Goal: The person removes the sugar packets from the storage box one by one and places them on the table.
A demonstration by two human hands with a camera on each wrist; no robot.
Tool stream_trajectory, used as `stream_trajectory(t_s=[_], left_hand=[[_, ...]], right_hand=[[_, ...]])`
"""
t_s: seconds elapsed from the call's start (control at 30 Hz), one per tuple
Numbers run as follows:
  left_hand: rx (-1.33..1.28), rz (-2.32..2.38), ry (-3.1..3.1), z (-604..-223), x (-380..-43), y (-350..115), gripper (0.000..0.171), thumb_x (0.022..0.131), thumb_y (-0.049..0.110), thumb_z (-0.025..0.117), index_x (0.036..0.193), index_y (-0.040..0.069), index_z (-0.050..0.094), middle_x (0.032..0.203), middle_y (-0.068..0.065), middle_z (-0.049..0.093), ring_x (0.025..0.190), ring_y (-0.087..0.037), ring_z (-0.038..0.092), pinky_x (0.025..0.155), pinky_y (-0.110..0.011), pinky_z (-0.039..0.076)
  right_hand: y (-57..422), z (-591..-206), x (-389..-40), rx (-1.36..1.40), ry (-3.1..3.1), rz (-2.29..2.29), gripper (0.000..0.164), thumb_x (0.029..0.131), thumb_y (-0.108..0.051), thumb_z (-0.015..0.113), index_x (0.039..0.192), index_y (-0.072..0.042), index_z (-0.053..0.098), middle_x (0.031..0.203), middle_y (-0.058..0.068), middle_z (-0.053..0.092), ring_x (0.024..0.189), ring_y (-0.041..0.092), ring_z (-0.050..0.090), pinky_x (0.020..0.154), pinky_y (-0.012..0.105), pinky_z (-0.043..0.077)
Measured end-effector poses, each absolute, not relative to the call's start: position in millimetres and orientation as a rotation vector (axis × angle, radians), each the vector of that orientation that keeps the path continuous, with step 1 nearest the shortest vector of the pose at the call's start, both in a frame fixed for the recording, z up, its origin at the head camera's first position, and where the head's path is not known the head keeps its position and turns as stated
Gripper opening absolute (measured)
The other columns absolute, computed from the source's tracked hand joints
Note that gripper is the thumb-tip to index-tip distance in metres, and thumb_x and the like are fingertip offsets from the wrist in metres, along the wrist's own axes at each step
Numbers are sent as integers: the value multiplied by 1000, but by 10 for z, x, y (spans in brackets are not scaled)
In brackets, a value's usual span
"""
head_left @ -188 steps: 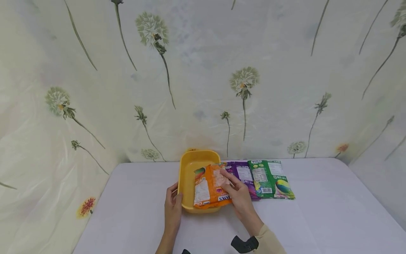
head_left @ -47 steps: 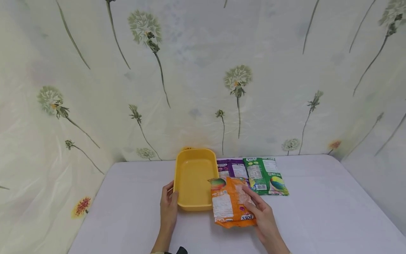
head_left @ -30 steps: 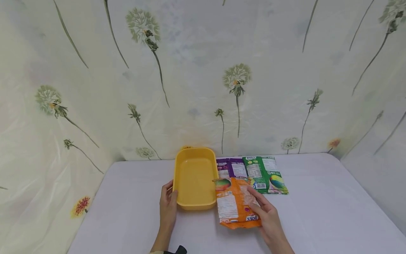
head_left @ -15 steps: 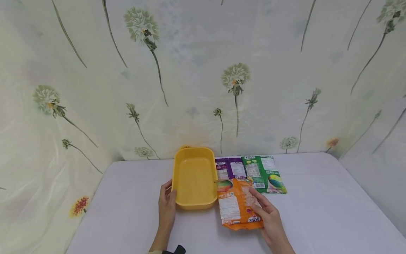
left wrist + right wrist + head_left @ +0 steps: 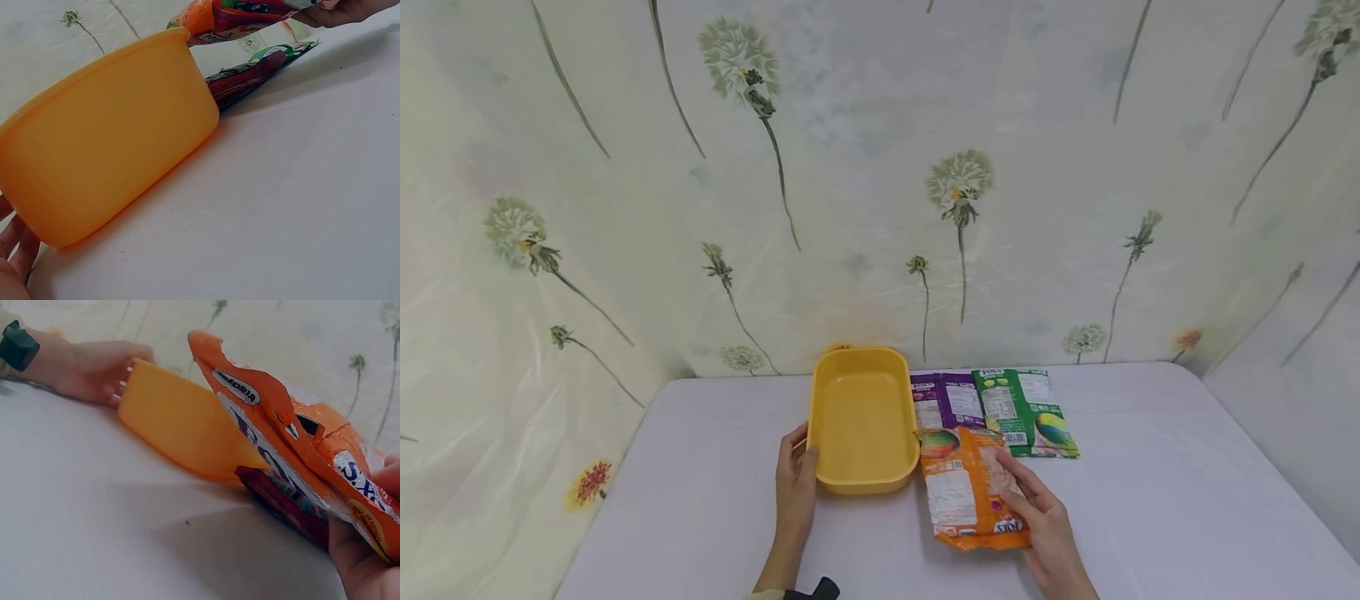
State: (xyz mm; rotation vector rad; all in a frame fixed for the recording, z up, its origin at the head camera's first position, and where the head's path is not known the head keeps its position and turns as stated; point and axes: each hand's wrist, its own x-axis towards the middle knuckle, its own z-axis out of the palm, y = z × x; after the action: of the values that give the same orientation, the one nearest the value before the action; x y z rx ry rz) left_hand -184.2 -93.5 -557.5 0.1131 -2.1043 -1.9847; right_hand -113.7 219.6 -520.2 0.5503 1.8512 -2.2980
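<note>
My left hand (image 5: 795, 483) holds the left side of a yellow plastic tub (image 5: 815, 417), its fingers against the outer wall in the left wrist view. The inside of the tub shows bare. In my right hand (image 5: 1051, 533) is an orange candy bag (image 5: 958, 492), pinched at its right side between thumb and fingers. The bag is raised above the table, just right of the tub's near corner. In the right wrist view a shadow lies under the orange bag (image 5: 262, 425). Behind it a purple candy bag (image 5: 961, 398) lies partly hidden.
A green candy bag (image 5: 1026, 408) lies flat to the right of the purple one. All stand on a white-covered table (image 5: 1150, 483). Behind and at the sides hangs a pale sheet (image 5: 865, 167) with dandelion prints, close to the table's back edge.
The orange candy bag, earlier over the right half of the tub, has moved right and nearer in my right hand, uncovering the tub's inside. My left hand stays at the tub.
</note>
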Motion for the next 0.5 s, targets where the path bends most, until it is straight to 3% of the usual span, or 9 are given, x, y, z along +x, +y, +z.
stream_trajectory(t_s=[0.23,0.5], left_hand=[[140,-1995,-2084,-5567,-1848,-934,34,96,15,48,130,19,49,134,-4,53,120,-21,54,88,-9,45],[152,-1984,-2097,-5577,-1843,-928,35,96,15,48,131,18,48,133,-2,53,121,-18,54,88,-9,45]], right_hand=[[2235,-5279,-1124,572,1853,-2291,52,95,-24,54,144,-30,38,156,-10,26,142,12,22,97,17,43],[2194,-5383,-1101,553,1810,-2302,56,92,-25,59,144,-28,39,157,-9,22,144,15,19,103,25,38]])
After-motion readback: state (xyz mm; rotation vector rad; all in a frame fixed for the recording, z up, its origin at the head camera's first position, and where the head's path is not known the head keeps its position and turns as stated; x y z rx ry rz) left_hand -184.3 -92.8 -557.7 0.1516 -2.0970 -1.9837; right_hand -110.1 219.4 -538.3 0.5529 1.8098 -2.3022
